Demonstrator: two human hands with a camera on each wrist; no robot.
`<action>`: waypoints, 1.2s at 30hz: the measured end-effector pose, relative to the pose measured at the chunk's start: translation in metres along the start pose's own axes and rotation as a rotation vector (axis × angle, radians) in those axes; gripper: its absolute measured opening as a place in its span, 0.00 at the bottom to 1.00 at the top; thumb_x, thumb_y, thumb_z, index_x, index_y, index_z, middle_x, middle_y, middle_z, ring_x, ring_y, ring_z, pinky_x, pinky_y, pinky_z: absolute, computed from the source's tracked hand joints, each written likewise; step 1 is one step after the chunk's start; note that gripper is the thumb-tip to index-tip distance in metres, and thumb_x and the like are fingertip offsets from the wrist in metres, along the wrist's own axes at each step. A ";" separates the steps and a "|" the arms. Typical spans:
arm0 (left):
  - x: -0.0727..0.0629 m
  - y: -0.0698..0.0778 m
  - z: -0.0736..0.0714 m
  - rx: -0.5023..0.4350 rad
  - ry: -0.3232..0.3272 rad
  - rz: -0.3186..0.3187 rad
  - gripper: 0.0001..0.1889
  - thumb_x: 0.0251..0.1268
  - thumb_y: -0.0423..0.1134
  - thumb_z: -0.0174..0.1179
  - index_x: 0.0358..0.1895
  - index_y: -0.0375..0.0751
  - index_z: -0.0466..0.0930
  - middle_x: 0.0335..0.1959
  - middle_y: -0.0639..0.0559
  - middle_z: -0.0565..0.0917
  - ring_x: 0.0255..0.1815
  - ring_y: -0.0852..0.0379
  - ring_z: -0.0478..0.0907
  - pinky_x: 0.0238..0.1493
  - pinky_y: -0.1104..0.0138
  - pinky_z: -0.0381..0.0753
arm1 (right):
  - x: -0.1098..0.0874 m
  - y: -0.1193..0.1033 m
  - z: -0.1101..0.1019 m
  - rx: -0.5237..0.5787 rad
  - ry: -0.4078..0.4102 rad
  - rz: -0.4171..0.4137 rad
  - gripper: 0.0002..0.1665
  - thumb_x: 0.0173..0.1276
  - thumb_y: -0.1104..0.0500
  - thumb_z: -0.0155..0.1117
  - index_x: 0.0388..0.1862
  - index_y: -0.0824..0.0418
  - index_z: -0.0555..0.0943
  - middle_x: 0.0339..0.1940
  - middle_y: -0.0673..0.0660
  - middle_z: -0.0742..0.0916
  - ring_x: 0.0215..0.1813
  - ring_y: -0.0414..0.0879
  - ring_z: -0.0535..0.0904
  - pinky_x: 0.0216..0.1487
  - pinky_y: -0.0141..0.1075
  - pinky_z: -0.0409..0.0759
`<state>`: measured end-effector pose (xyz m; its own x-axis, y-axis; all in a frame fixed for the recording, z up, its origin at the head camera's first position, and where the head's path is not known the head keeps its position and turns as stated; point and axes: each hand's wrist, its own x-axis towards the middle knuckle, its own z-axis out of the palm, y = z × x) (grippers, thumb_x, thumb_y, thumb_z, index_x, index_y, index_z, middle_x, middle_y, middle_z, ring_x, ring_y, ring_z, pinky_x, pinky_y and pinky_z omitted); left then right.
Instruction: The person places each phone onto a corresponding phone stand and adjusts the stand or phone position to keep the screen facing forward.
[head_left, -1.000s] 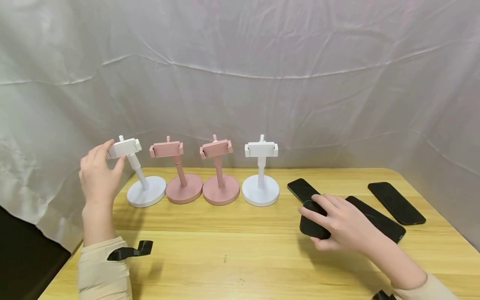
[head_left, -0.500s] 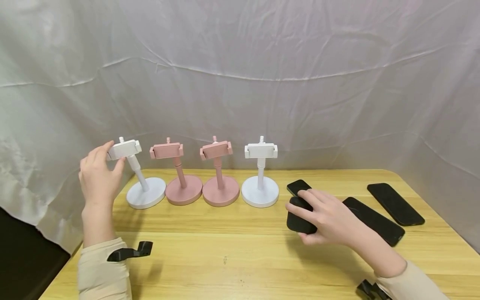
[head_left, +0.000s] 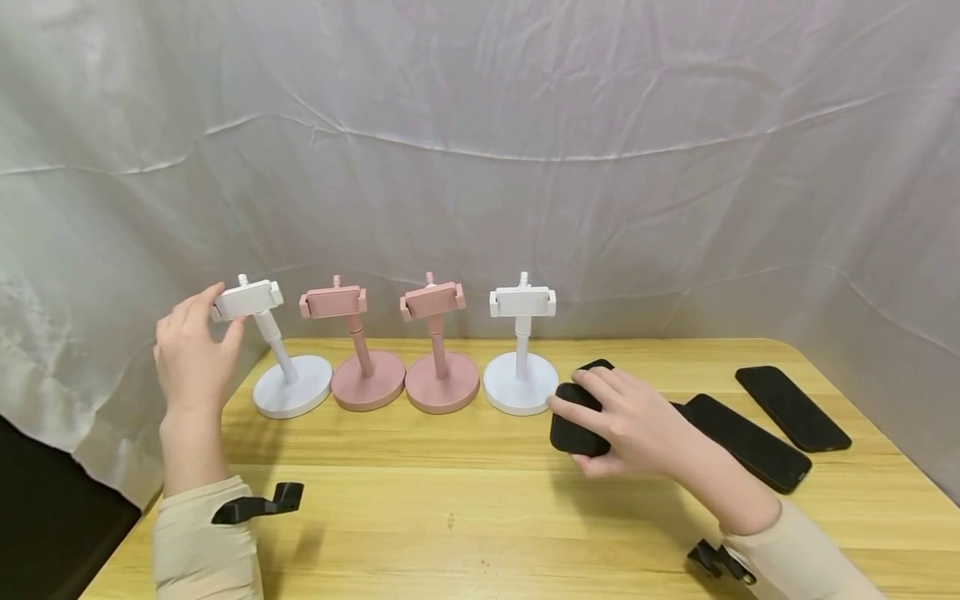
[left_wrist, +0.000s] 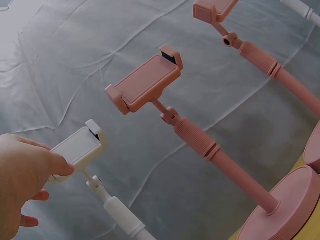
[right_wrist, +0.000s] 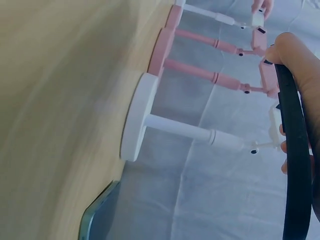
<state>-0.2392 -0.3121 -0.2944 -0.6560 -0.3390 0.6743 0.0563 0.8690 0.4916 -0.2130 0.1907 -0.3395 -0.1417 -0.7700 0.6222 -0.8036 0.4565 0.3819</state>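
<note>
At the left of the head view my left hand [head_left: 191, 358] grips the end of the clamp head [head_left: 249, 298] of a white phone stand, fingers above and thumb below. The left wrist view shows the thumb on the front of that clamp [left_wrist: 77, 147]. My right hand [head_left: 633, 429] holds a black smartphone [head_left: 576, 425] above the table, right of the row of stands. Seen edge-on in the right wrist view, the phone [right_wrist: 294, 150] is gripped with the thumb on one side and fingertips behind. Nearest to it is another white phone stand [head_left: 522, 379].
Two pink phone stands [head_left: 366, 379] [head_left: 442, 383] stand between the white ones. Behind my right hand a dark phone [head_left: 597, 364] lies partly hidden. Two more black phones [head_left: 750, 442] [head_left: 793, 408] lie at the right. A grey cloth [head_left: 480, 167] hangs behind the wooden table [head_left: 420, 517].
My right hand has carried the smartphone leftward and slightly back, close to the right white stand. My left hand has stayed nearly still on the left stand's clamp.
</note>
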 end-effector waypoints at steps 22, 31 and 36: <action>0.004 -0.005 -0.001 0.021 -0.012 0.010 0.26 0.64 0.36 0.62 0.67 0.44 0.72 0.64 0.37 0.75 0.62 0.28 0.68 0.59 0.35 0.65 | 0.030 0.000 0.005 0.009 -0.042 0.010 0.39 0.44 0.40 0.70 0.58 0.51 0.80 0.49 0.62 0.81 0.42 0.52 0.78 0.40 0.44 0.81; 0.004 -0.005 -0.002 0.020 -0.012 0.011 0.26 0.64 0.35 0.62 0.66 0.44 0.72 0.64 0.37 0.75 0.62 0.29 0.67 0.58 0.35 0.65 | 0.045 0.003 0.009 0.024 -0.001 -0.002 0.36 0.48 0.41 0.66 0.58 0.52 0.80 0.49 0.64 0.81 0.43 0.54 0.78 0.44 0.44 0.81; 0.004 -0.005 -0.002 0.019 -0.018 0.009 0.26 0.64 0.35 0.62 0.66 0.44 0.72 0.64 0.37 0.75 0.62 0.28 0.67 0.58 0.35 0.65 | 0.054 0.002 0.010 0.024 0.027 -0.014 0.35 0.50 0.40 0.64 0.57 0.52 0.80 0.49 0.64 0.81 0.42 0.54 0.78 0.43 0.45 0.81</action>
<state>-0.2411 -0.3181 -0.2930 -0.6692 -0.3247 0.6684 0.0478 0.8788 0.4748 -0.2284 0.1460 -0.3122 -0.1153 -0.7639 0.6350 -0.8189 0.4349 0.3744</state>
